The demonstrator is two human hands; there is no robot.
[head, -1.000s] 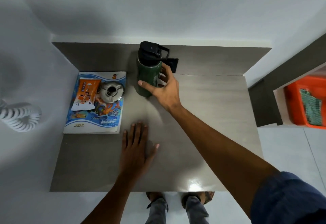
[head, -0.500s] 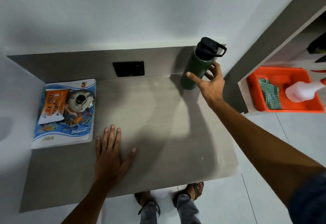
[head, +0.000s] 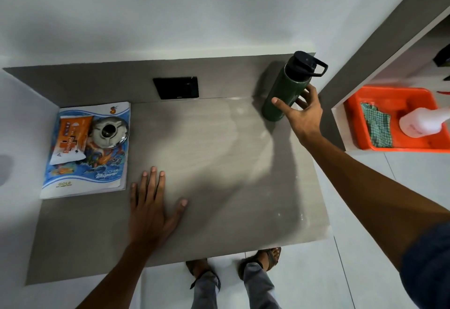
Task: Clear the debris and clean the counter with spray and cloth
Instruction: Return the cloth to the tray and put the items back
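Observation:
A dark green bottle (head: 286,94) with a black lid stands at the back right corner of the grey counter (head: 219,162). My right hand (head: 304,116) wraps it low down, thumb on the front and fingers behind. My left hand (head: 152,213) lies flat on the counter near the front, fingers apart, holding nothing. A white spray bottle (head: 421,121) and a green checked cloth (head: 377,126) lie in an orange tray (head: 389,90) on a shelf to the right. Pale dust specks (head: 302,216) show along the counter's right edge.
A blue notebook (head: 97,179) lies at the counter's left, with an orange packet (head: 70,138) and a round steel dish (head: 109,132) on top. A black wall plate (head: 175,87) sits in the backsplash. White walls close the left and back; my feet stand below the front edge.
My right hand has carried the green bottle from beside the notebook to the back right corner. The view swung right, bringing in the orange tray. My left hand has stayed flat.

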